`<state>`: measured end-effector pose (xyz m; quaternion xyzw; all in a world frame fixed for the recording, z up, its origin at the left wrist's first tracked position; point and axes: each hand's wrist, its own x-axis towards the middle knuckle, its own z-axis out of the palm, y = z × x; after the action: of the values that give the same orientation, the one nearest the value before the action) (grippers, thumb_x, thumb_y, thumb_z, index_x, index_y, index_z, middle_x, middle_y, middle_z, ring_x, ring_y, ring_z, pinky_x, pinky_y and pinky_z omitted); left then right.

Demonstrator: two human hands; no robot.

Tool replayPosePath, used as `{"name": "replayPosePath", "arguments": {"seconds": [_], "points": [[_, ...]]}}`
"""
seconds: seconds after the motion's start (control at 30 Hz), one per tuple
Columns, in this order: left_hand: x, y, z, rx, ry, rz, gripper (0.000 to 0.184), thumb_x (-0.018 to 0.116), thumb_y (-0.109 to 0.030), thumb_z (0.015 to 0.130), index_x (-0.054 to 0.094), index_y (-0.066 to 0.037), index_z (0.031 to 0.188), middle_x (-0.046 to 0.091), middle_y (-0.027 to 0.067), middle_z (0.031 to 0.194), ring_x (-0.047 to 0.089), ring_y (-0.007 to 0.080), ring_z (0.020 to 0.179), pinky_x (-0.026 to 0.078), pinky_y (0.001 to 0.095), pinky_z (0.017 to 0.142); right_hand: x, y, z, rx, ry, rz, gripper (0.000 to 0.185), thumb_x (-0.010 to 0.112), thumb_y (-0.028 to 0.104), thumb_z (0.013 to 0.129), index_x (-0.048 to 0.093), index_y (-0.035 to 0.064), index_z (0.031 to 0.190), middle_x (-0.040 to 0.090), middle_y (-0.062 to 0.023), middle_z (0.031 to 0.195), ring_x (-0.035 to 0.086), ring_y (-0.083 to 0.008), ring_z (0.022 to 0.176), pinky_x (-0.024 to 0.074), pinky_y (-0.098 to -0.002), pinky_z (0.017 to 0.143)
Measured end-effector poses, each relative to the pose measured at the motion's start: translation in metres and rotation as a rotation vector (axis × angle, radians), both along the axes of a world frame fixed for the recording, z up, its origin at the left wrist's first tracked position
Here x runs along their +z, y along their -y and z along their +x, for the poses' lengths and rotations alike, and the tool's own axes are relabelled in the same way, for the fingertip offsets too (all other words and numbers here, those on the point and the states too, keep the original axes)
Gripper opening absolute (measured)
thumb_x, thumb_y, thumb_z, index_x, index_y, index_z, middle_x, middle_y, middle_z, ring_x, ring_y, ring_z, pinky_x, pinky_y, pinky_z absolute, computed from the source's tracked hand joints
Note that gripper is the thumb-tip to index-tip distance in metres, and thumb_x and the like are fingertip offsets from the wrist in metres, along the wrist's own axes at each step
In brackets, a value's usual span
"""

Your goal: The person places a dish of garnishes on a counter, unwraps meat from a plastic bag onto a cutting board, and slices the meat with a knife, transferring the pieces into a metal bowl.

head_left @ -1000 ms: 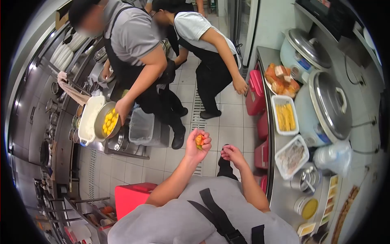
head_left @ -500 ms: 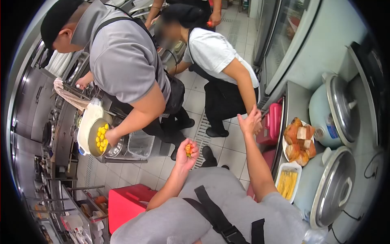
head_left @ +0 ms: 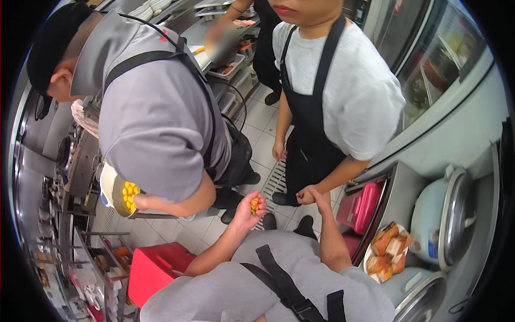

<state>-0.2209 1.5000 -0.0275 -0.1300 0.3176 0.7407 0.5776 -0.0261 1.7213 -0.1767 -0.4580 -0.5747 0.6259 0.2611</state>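
Note:
Closed around a small orange and green pepper-like item (head_left: 255, 205), my left hand (head_left: 249, 212) is in front of my chest, palm up. My right hand (head_left: 320, 199) reaches forward on the right and meets the hand (head_left: 306, 195) of a co-worker in a white shirt and black apron (head_left: 316, 118). Its fingers overlap that hand, so whether they grip it is hidden.
At the left a co-worker in grey (head_left: 155, 118) holds a bowl of yolks (head_left: 129, 196). A red bin (head_left: 155, 271) stands lower left. On the right are a plate of browned meat (head_left: 387, 249), rice cookers (head_left: 429, 220) and a pink container (head_left: 366, 206).
The white-shirted co-worker has straightened up and turned toward me. My right hand has moved from that person's forearm region down to the hand. The view has shifted forward.

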Motion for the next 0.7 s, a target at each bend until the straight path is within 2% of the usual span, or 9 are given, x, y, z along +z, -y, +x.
{"name": "replayPosePath", "arguments": {"seconds": [0.2,0.23,0.27,0.33,0.47,0.53,0.63,0.67,0.7], "points": [[0.000,-0.062,0.005,0.081,0.034,-0.027,0.026,0.055,-0.028,0.097,0.056,-0.009,0.079,0.051,0.0036,0.070,0.047,0.0131,0.062,0.036,0.0239,0.048,-0.036,-0.061,0.044,0.066,0.035,-0.025,0.036,0.078,0.021,0.075,0.065,-0.0026,0.099,0.068,-0.0124,0.093,0.066,-0.0226,0.088,0.0523,-0.0366,0.079],[0.008,-0.062,0.010,0.011,-0.116,0.214,0.037,0.052,-0.033,0.098,0.054,-0.009,0.070,0.049,0.0044,0.062,0.047,0.0150,0.058,0.036,0.0283,0.048,-0.080,-0.079,0.068,0.010,0.246,0.189,0.033,0.077,0.020,0.074,0.067,-0.0024,0.097,0.069,-0.0135,0.089,0.067,-0.0236,0.082,0.0535,-0.0392,0.077],[0.011,-0.067,0.019,-0.018,-0.270,0.494,0.044,0.051,-0.037,0.101,0.058,-0.007,0.069,0.054,0.0070,0.060,0.047,0.0188,0.051,0.036,0.0316,0.048,-0.073,-0.090,0.081,0.035,0.249,0.207,0.033,0.077,0.020,0.074,0.067,-0.0024,0.097,0.069,-0.0135,0.089,0.067,-0.0236,0.082,0.0535,-0.0392,0.077],[0.046,-0.067,0.029,-0.167,-0.490,0.620,0.047,0.050,-0.039,0.102,0.057,-0.008,0.067,0.056,0.0077,0.061,0.048,0.0196,0.052,0.036,0.0319,0.048,-0.048,-0.104,0.100,0.101,0.259,0.107,0.036,0.077,0.025,0.073,0.067,-0.0019,0.094,0.070,-0.0148,0.089,0.068,-0.0273,0.082,0.0540,-0.0402,0.078],[0.028,-0.051,0.066,-0.162,-0.159,0.848,0.046,0.049,-0.038,0.102,0.059,-0.009,0.069,0.053,0.0000,0.061,0.046,0.0127,0.054,0.036,0.0286,0.053,-0.032,-0.128,0.083,0.180,0.233,0.096,0.044,0.078,0.032,0.070,0.068,-0.0016,0.096,0.071,-0.0177,0.091,0.070,-0.0316,0.086,0.0543,-0.0404,0.079],[0.066,-0.026,0.096,-0.036,-0.167,0.460,0.029,0.046,-0.026,0.103,0.062,-0.003,0.107,0.049,-0.0042,0.061,0.044,0.0095,0.056,0.034,0.0257,0.053,-0.043,-0.131,0.063,0.145,0.333,0.320,0.050,0.077,0.036,0.067,0.067,-0.0010,0.099,0.071,-0.0210,0.094,0.070,-0.0354,0.089,0.0547,-0.0412,0.080],[0.057,0.003,0.103,0.115,-0.273,0.358,0.026,0.044,-0.024,0.103,0.061,-0.004,0.101,0.046,-0.0053,0.063,0.042,0.0092,0.058,0.032,0.0232,0.054,-0.031,-0.150,0.048,0.106,0.392,0.182,0.050,0.077,0.033,0.065,0.067,0.0011,0.103,0.070,-0.0225,0.097,0.070,-0.0351,0.093,0.0541,-0.0421,0.080],[0.058,0.012,0.104,0.182,-0.120,0.339,0.036,0.040,-0.025,0.104,0.053,-0.012,0.073,0.047,-0.0045,0.068,0.043,0.0110,0.060,0.034,0.0257,0.057,-0.031,-0.157,0.046,0.109,0.377,0.150,0.049,0.077,0.030,0.066,0.066,0.0011,0.104,0.070,-0.0219,0.095,0.070,-0.0341,0.093,0.0534,-0.0411,0.080],[0.042,0.027,0.103,0.199,-0.150,0.393,0.035,0.043,-0.029,0.102,0.057,-0.008,0.078,0.047,-0.0030,0.067,0.044,0.0110,0.063,0.034,0.0257,0.057,-0.024,-0.160,0.038,0.082,0.369,0.128,0.049,0.077,0.030,0.066,0.066,0.0011,0.104,0.070,-0.0219,0.095,0.070,-0.0341,0.093,0.0534,-0.0411,0.080]]}}
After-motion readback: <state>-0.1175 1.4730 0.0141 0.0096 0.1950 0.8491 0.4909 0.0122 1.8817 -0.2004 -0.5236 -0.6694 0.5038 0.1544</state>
